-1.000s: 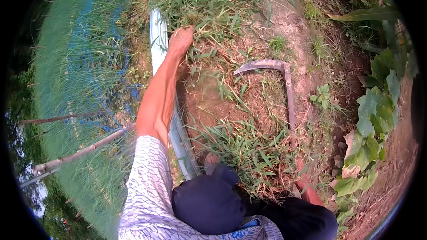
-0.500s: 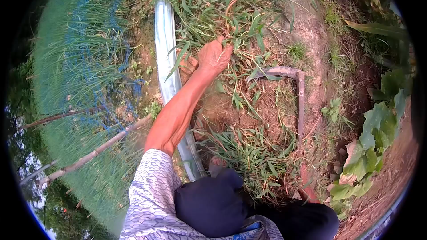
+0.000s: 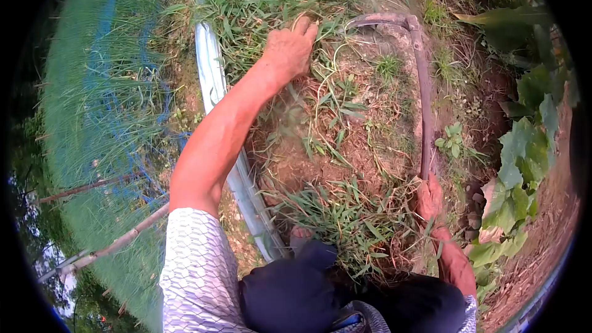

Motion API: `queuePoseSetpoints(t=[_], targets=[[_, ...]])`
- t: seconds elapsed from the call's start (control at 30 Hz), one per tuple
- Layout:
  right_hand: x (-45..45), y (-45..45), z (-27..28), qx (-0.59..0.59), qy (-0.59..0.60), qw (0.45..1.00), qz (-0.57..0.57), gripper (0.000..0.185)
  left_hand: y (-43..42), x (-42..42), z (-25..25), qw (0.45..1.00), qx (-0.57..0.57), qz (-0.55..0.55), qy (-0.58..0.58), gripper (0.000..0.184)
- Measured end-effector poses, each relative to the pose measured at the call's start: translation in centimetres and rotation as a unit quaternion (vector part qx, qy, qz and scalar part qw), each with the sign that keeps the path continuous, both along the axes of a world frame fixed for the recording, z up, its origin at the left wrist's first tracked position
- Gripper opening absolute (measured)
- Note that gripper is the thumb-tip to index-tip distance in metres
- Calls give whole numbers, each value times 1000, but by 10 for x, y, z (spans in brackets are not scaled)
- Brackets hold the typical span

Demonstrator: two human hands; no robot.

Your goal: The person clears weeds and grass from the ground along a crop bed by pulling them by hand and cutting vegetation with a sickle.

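Observation:
My left hand (image 3: pixel 291 48) reaches out to the far end of the bare patch, its fingers closed round some stems of the standing grass (image 3: pixel 246 31). My right hand (image 3: pixel 430 199) grips the lower end of a sickle's long handle (image 3: pixel 425 105). The sickle's curved blade (image 3: pixel 379 19) points left, a short way to the right of my left hand, at the grass edge. A pile of pulled grass (image 3: pixel 345 222) lies close to my knees, left of my right hand. My left fingertips are partly hidden in the grass.
A silvery plastic-wrapped strip (image 3: pixel 211 65) runs along the left of the patch. Beyond it stand green netting (image 3: pixel 80 105) and a wooden pole (image 3: pixel 123 237). Broad-leaved plants (image 3: pixel 524 154) grow along the right. My bare foot (image 3: pixel 301 234) shows beside the pile.
My left hand has moved up and slightly left, further into the grass. My right hand has come into fuller view, and the sickle has moved forward, its blade now level with the left hand.

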State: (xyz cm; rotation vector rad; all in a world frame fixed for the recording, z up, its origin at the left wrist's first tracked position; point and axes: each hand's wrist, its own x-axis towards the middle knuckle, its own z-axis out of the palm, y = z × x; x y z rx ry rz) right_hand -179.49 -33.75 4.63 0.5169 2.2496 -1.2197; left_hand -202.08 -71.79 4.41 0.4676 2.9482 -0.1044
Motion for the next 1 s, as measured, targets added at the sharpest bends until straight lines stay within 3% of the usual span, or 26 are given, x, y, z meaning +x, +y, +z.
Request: queuePoseSetpoints(t=[0.07,0.1,0.13,0.2,0.23,0.33,0.4,0.53,0.57,0.63,0.67,0.7,0.77,0.83,0.9,1.0], targets=[[-25,-19,3,6,22,1000,17,26,-19,-10,0,997,-44,32,-45,56],[-30,-29,4,11,34,999,39,24,-22,-12,-2,995,-95,-7,-24,43],[-30,-39,4,12,43,997,63,23,-23,-12,-4,994,-100,-11,-31,43],[-25,-50,4,9,58,994,88,22,-26,-13,-4,988,-132,-7,-84,26],[-25,-53,-4,0,71,993,92,22,-25,-7,-6,989,-142,-27,-45,13],[-25,-57,-18,21,78,990,116,25,-42,-2,-32,993,-100,-62,-11,11],[-19,-55,-56,-41,41,994,89,25,-34,8,-21,995,-79,-62,26,13],[-18,-52,-30,-53,82,991,92,27,-27,12,-8,996,-86,-30,-12,17],[-11,-52,-50,-173,107,979,7,22,-29,14,-9,996,-87,-32,-6,15],[-17,-51,-51,-182,61,981,-39,19,-32,11,-14,996,-86,-26,-1,15],[-27,-57,-47,-317,-46,932,-172,16,-30,10,-11,996,-87,-29,-3,15],[-37,-62,-44,-411,-139,839,-328,15,-28,6,-7,997,-70,-3,11,18],[-47,-83,-36,-391,-169,842,-330,15,-26,0,0,998,-58,23,3,33],[-45,-84,-38,-369,-199,846,-331,15,-22,-8,4,996,-73,50,-31,34],[-25,-74,-54,-171,-99,975,-100,17,-22,-18,4,989,-96,74,-85,38],[-16,-74,-53,-124,10,991,41,25,-25,-21,9,987,-103,77,-95,42]])
